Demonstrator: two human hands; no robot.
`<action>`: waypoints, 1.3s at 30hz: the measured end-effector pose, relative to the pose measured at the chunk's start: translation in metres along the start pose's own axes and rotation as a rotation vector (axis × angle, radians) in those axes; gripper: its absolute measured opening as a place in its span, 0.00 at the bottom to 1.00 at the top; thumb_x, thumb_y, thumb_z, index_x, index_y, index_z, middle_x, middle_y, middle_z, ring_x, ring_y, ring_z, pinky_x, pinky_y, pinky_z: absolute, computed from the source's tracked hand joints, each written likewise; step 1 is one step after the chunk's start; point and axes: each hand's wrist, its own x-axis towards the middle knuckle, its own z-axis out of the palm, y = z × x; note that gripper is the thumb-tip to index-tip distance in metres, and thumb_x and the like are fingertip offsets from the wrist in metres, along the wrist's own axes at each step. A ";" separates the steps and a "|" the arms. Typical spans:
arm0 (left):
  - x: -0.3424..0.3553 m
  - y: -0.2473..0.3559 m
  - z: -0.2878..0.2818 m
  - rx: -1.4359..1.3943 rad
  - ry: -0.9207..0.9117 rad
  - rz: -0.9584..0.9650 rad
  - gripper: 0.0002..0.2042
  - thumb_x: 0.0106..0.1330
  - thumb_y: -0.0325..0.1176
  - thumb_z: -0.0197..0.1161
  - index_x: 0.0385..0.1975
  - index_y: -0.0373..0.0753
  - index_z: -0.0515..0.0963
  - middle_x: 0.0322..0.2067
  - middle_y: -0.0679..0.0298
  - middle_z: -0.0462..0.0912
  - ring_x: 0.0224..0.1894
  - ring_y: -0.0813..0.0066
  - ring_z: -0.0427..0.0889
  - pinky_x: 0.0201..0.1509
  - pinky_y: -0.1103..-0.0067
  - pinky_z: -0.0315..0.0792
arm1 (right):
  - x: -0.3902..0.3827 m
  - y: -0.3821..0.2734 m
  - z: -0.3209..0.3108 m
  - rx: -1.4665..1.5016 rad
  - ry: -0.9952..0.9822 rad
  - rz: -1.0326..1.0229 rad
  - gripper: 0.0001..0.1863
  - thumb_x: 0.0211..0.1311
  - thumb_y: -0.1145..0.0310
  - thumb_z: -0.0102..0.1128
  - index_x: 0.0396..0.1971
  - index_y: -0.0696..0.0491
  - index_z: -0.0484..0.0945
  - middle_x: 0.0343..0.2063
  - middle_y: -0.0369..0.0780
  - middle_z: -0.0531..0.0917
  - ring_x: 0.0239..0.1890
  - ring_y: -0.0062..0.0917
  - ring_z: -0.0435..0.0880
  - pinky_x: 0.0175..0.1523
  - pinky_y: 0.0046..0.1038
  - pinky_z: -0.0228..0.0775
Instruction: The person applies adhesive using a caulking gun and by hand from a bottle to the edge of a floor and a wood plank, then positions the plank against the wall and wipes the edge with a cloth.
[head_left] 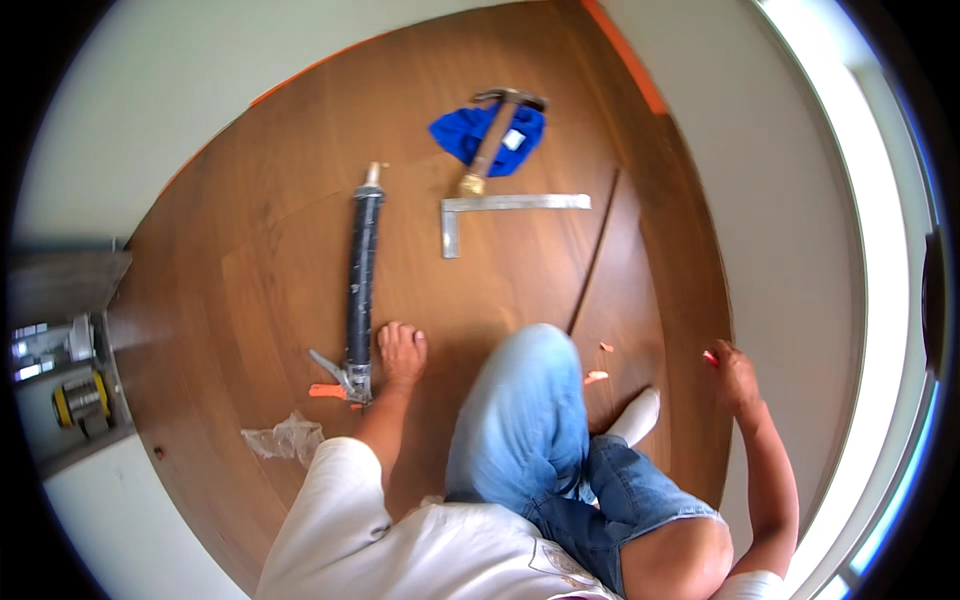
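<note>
My left hand (402, 350) leans on the wooden floor (300, 250), its fingers resting on the boards and holding nothing. Just left of it lies a black caulking gun (362, 280), with a pale nozzle pointing away and an orange handle near me. Out at the right, near the wall's foot, my right hand (736, 378) is closed with a small red piece (710, 357) showing at its fingertips. What exactly that piece is cannot be made out.
Farther off lie a hammer (492, 145) on a blue cloth (455, 130) and a metal square (520, 202). A thin dark strip (597, 245) crosses the floor at right. Orange scraps (597, 377) lie by my foot, clear plastic (287, 438) at left. Orange tape (630, 60) edges the wall.
</note>
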 end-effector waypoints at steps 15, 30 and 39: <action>0.006 0.005 0.006 -0.155 0.072 0.025 0.11 0.66 0.39 0.65 0.37 0.39 0.73 0.39 0.52 0.75 0.47 0.49 0.76 0.55 0.56 0.69 | -0.023 -0.125 -0.042 -0.133 0.263 -0.051 0.08 0.71 0.66 0.59 0.42 0.55 0.79 0.39 0.46 0.86 0.41 0.45 0.85 0.46 0.42 0.78; 0.004 -0.002 0.032 -0.280 0.218 0.060 0.12 0.63 0.39 0.66 0.40 0.39 0.75 0.45 0.55 0.76 0.50 0.52 0.76 0.56 0.58 0.72 | -0.130 -0.098 -0.044 -0.226 0.412 0.043 0.08 0.76 0.67 0.56 0.42 0.56 0.78 0.30 0.52 0.81 0.29 0.44 0.83 0.36 0.42 0.74; 0.027 -0.024 -0.064 0.008 0.534 -0.105 0.23 0.55 0.33 0.71 0.52 0.36 0.76 0.50 0.53 0.76 0.53 0.52 0.75 0.59 0.61 0.71 | -0.119 -0.062 0.037 -0.222 0.144 -0.122 0.08 0.72 0.68 0.58 0.37 0.57 0.80 0.28 0.53 0.82 0.27 0.45 0.83 0.33 0.41 0.74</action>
